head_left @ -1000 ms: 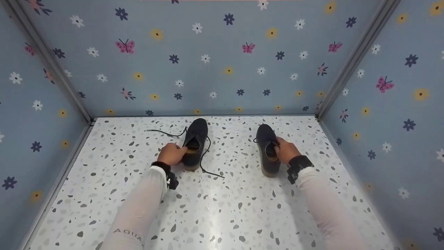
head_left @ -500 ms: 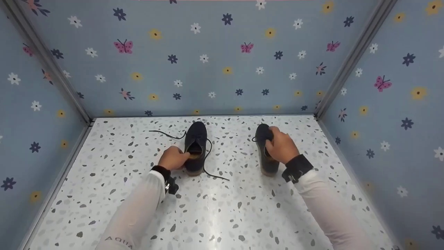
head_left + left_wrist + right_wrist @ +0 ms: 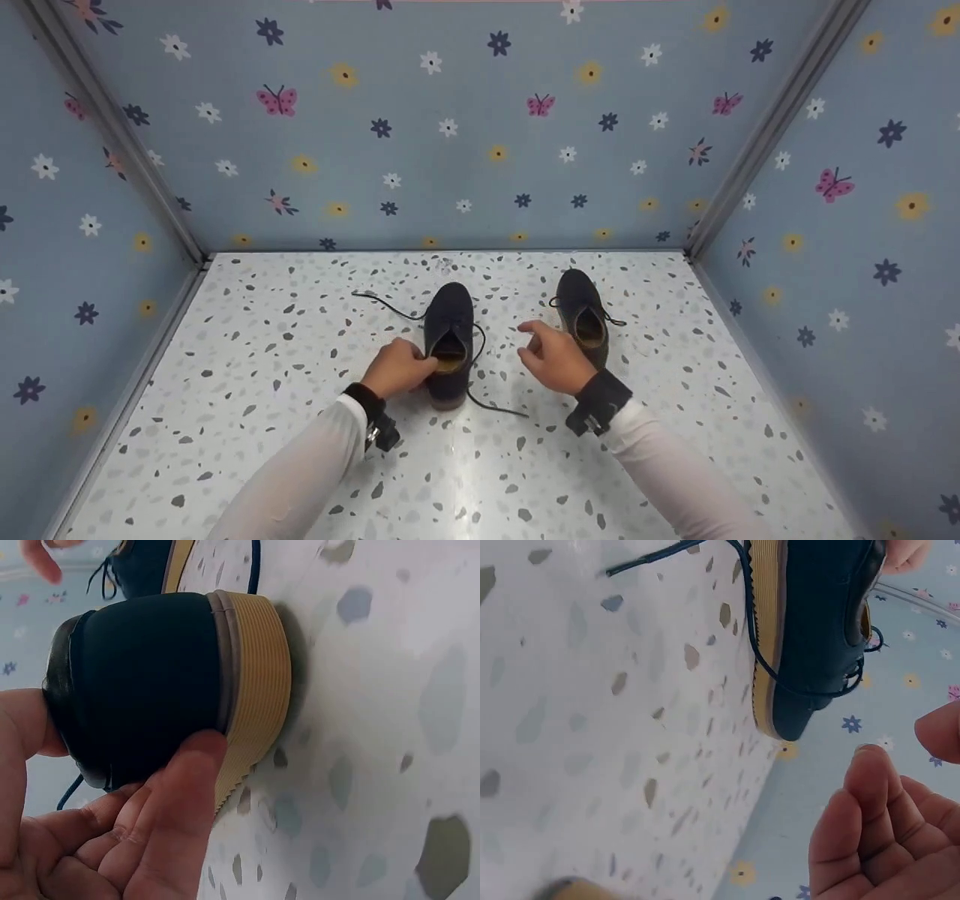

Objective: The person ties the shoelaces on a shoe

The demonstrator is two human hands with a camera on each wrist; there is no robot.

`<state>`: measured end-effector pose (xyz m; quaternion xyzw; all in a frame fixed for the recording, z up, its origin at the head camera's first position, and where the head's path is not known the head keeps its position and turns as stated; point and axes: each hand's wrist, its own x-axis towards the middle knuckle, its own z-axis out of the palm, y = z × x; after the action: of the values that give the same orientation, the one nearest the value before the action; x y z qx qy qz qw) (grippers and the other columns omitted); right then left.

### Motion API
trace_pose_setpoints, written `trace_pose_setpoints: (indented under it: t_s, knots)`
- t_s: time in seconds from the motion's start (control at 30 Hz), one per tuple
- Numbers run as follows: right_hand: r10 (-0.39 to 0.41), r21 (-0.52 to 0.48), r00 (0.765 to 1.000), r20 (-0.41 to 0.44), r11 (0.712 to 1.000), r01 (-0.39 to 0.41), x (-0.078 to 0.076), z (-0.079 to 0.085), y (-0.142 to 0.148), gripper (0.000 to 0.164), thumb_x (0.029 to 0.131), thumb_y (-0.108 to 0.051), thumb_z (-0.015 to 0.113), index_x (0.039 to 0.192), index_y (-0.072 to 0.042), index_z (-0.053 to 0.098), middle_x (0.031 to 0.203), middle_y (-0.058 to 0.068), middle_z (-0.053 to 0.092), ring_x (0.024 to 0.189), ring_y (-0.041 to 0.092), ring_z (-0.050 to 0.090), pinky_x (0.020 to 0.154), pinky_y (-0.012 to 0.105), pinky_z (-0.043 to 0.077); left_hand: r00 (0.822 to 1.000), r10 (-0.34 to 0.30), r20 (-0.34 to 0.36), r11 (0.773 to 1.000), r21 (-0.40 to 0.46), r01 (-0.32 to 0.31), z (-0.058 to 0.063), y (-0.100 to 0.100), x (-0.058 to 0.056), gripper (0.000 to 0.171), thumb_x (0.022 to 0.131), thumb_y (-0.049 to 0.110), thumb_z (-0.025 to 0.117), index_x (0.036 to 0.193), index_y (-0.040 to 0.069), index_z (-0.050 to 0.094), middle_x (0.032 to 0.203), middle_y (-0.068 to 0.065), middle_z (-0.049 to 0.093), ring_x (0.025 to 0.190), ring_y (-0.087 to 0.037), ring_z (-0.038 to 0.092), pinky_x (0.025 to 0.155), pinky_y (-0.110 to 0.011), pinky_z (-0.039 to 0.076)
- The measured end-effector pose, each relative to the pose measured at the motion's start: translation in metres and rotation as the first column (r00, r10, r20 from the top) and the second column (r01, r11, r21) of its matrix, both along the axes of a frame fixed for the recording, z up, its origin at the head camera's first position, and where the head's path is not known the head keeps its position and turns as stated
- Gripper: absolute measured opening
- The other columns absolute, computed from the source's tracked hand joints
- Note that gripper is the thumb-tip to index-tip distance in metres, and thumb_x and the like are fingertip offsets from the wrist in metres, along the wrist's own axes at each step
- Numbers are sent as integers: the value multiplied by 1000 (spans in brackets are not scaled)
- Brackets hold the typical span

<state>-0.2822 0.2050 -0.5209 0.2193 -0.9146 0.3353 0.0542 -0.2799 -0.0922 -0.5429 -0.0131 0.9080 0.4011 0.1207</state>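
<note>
My left hand (image 3: 397, 367) pinches the collar of a dark navy lace-up shoe (image 3: 450, 309) near its heel. In the left wrist view this shoe (image 3: 142, 667) shows a ribbed tan sole against the floor, and the thumb reaches over the collar. Its untied laces (image 3: 499, 409) trail to both sides. A matching shoe (image 3: 576, 291) stands to the right with its lace (image 3: 615, 322) looped at the side. My right hand (image 3: 556, 360) hovers between the two shoes, holding nothing, with thumb and forefinger apart. It hides part of the right shoe's left side.
The speckled white floor (image 3: 375, 487) lies under both shoes. A blue flowered panel (image 3: 465, 135) rises behind them. Side panels close in at left (image 3: 52, 315) and right (image 3: 847, 285), joined by grey metal posts (image 3: 780, 120).
The left shoe has come nearer and slightly right, with my left hand still gripping it. My right hand has let go of the right shoe and moved left, toward the left one.
</note>
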Motion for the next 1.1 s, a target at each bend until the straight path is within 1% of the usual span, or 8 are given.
trace_pose_setpoints:
  t_s: [0.2, 0.37, 0.53, 0.63, 0.73, 0.9, 1.0, 1.1]
  knots:
    - [-22, -24, 981, 193, 999, 27, -1, -26, -3, 41, 91, -17, 64, 128, -2, 55, 72, -1, 65, 59, 6, 56, 59, 24, 48, 999, -46, -5, 998, 39, 46, 1, 17, 20, 29, 80, 36, 65, 61, 16, 56, 63, 0, 61, 55, -16, 55, 49, -29, 44]
    - [-22, -32, 955, 297, 999, 33, 0, -41, -5, 41, 92, -16, 64, 129, -2, 54, 74, 6, 67, 56, 7, 55, 55, 25, 47, 996, -85, -19, 994, 63, 86, -1, 29, 36, 29, 80, 38, 66, 62, 18, 55, 62, 4, 59, 53, -14, 54, 48, -29, 43]
    - [6, -24, 943, 333, 1000, 2, 2, -52, -5, 20, 92, -15, 63, 111, -8, 65, 70, 8, 69, 52, 5, 55, 50, 23, 44, 991, -128, -34, 989, 72, 130, -3, 36, 46, 32, 82, 39, 67, 61, 18, 55, 58, 4, 57, 50, -13, 52, 46, -29, 44]
    - [9, -8, 956, 292, 1000, -7, 4, -55, -3, 8, 90, -14, 63, 94, -11, 70, 66, 2, 67, 53, 4, 54, 51, 22, 43, 989, -147, -32, 987, 61, 149, -3, 37, 50, 32, 82, 41, 67, 63, 18, 56, 59, 5, 56, 51, -13, 53, 47, -29, 44]
    - [7, 2, 968, 252, 1000, -8, 5, -55, 0, 8, 89, -14, 64, 86, -12, 70, 65, -2, 65, 56, 5, 54, 54, 23, 44, 986, -163, -29, 985, 59, 164, -3, 36, 52, 32, 82, 43, 68, 64, 17, 57, 59, 5, 57, 52, -13, 54, 48, -29, 45]
    - [2, 2, 971, 238, 1000, -3, 6, -49, 7, 10, 89, -12, 62, 89, -5, 70, 65, 0, 64, 56, 6, 54, 52, 25, 44, 984, -177, -25, 983, 45, 178, -3, 30, 50, 41, 82, 53, 68, 63, 18, 59, 62, -2, 64, 52, -15, 56, 48, -28, 45]
    - [-3, -10, 968, 251, 1000, 5, 8, -44, 11, 11, 91, -11, 62, 93, -2, 68, 65, 1, 65, 55, 4, 56, 51, 24, 45, 987, -162, -1, 985, 66, 162, -1, 26, 44, 50, 83, 63, 63, 69, 15, 62, 74, -11, 70, 60, -23, 63, 51, -29, 45]
    - [-4, -44, 961, 276, 999, 17, 9, -39, 15, 14, 92, -11, 61, 96, 1, 67, 65, 4, 67, 52, 5, 56, 48, 24, 46, 990, -140, 13, 985, 106, 138, 3, 23, 34, 62, 85, 70, 53, 82, 9, 66, 86, -16, 72, 73, -32, 69, 55, -31, 45]
